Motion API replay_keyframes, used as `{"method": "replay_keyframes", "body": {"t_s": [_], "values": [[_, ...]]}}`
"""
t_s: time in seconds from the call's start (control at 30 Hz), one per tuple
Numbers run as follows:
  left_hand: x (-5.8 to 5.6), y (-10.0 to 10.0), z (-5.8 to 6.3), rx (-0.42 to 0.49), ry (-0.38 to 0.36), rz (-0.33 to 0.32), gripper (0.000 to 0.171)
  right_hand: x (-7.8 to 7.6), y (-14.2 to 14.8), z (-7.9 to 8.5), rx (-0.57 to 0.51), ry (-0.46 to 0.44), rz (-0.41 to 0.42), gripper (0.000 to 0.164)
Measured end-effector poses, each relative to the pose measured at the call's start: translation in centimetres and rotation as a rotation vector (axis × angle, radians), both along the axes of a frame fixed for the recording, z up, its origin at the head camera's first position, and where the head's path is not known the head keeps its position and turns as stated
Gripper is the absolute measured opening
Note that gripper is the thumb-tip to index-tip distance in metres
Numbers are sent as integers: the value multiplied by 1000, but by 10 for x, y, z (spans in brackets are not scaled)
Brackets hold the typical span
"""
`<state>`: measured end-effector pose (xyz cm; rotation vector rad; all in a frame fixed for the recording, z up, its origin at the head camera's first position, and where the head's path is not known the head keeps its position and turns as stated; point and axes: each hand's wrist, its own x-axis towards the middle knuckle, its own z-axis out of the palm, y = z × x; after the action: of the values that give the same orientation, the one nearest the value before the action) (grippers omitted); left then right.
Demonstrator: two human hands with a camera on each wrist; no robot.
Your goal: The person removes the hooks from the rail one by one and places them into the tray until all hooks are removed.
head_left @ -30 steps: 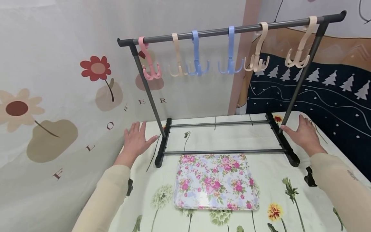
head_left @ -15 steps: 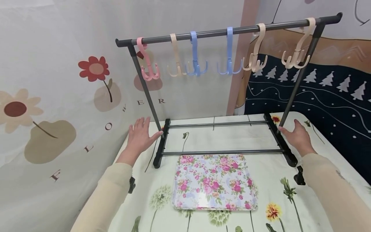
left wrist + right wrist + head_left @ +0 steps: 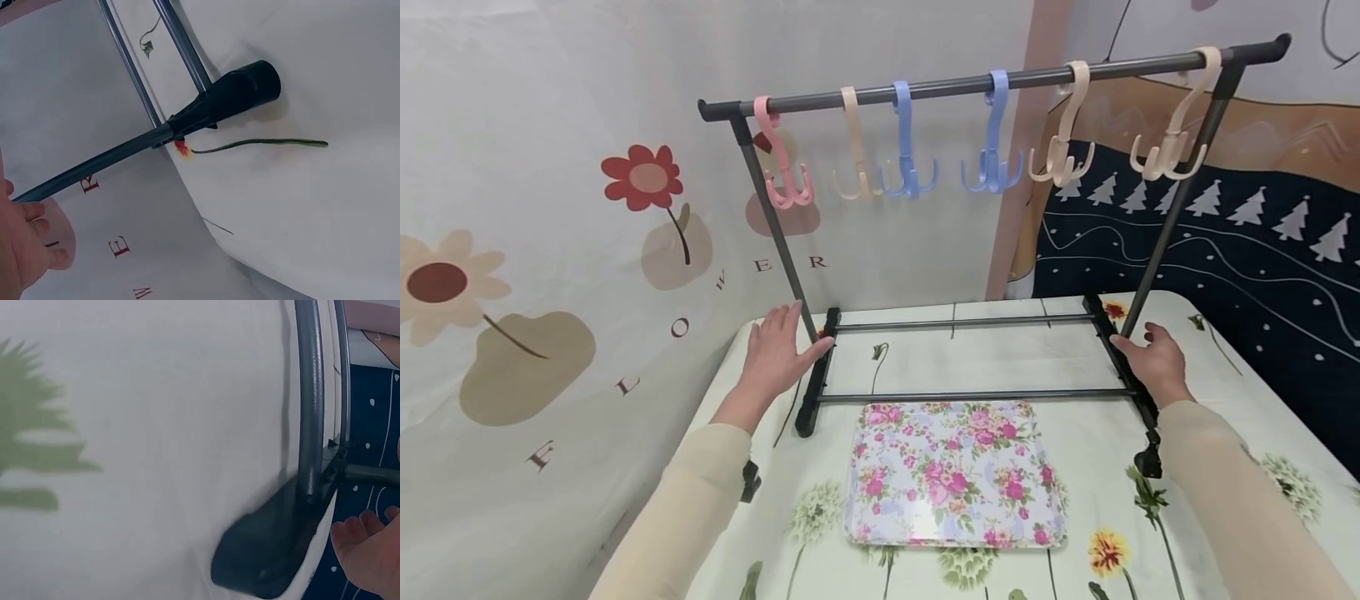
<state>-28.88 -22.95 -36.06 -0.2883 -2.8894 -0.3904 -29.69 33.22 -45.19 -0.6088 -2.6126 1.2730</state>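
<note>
A dark grey tabletop rack (image 3: 977, 395) stands on the table, with slanted uprights, black feet and a top rail (image 3: 955, 86). My left hand (image 3: 775, 357) is held beside the left upright (image 3: 777, 225), fingers extended and thumb pointing inward near the foot. In the left wrist view, the fingertips of the left hand (image 3: 25, 250) are right by that pole. My right hand (image 3: 1156, 365) is near the base of the right upright (image 3: 1172, 221), fingers loosely bent. The right wrist view shows the right hand (image 3: 369, 550) beside the black foot (image 3: 262, 550). Nothing appears held.
From the rail hang a pink hook (image 3: 786, 158), two blue hooks (image 3: 906, 142) and several beige hooks (image 3: 1063, 133). A floral tray (image 3: 955, 475) lies in front of the rack on the flower-print tablecloth (image 3: 820, 575). Printed curtains (image 3: 587, 375) stand behind and to the left.
Both hands have moved inward toward the rack's uprights, the left to the right and the right to the left. The right-hand blue hook has swung into a slight tilt.
</note>
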Motion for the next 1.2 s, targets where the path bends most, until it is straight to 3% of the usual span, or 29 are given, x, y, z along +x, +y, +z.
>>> {"method": "replay_keyframes", "body": {"t_s": [0.23, 0.83, 1.2], "values": [[-2, 8, -6, 58, 15, -20, 91, -1, 0, -8, -142, 40, -74, 70], [-2, 14, -14, 48, 23, -60, 87, -13, -7, -21, -405, 73, -254, 62], [1, 14, -15, 43, 26, -72, 86, -18, -12, -24, -341, 110, -303, 47]]}}
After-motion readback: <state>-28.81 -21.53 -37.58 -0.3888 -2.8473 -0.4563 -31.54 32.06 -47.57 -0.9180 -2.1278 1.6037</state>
